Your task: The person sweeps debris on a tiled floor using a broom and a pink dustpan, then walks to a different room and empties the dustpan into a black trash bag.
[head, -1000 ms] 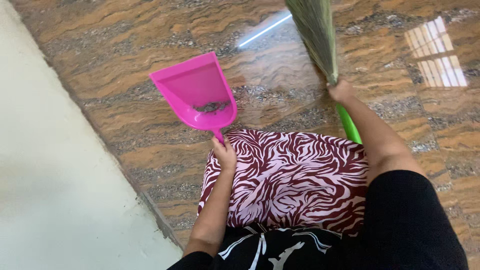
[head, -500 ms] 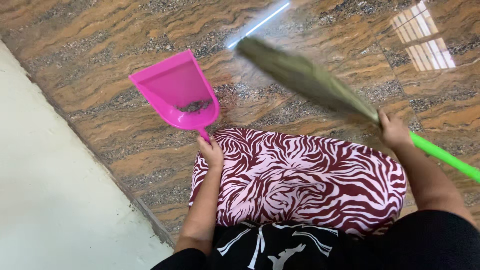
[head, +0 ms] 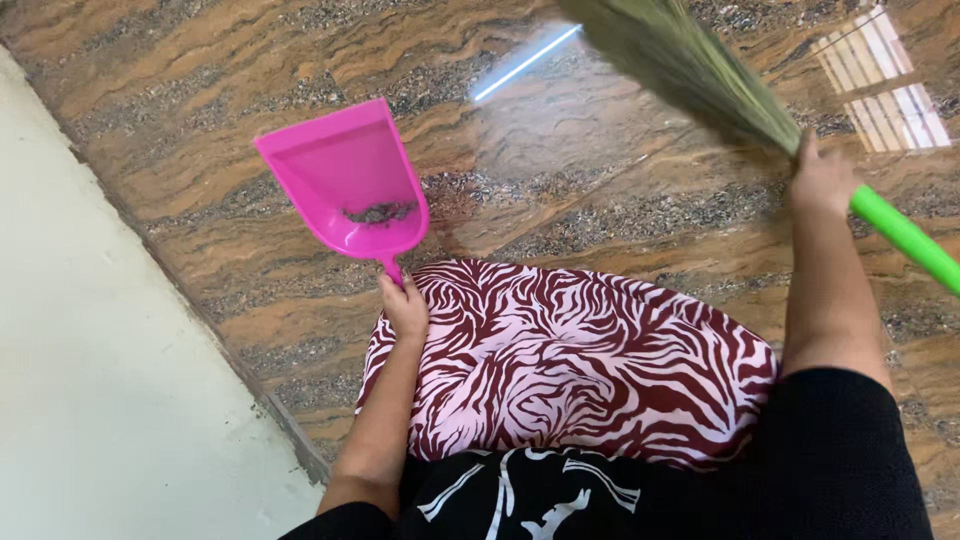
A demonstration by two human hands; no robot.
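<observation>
- On the polished brown marbled floor [head: 600,190], a pale wall [head: 110,380] runs along the left edge; bare floor spreads ahead and to the right.
- The left hand [head: 404,306] has its fingers clenched on the handle of the pink dustpan [head: 345,180], which holds a little dirt.
- The right hand [head: 822,180] grips the green-handled broom [head: 700,70], bristles raised upper right.

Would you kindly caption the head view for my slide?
Left hand holds a pink dustpan with debris; right hand grips a green-handled broom over polished floor.
</observation>
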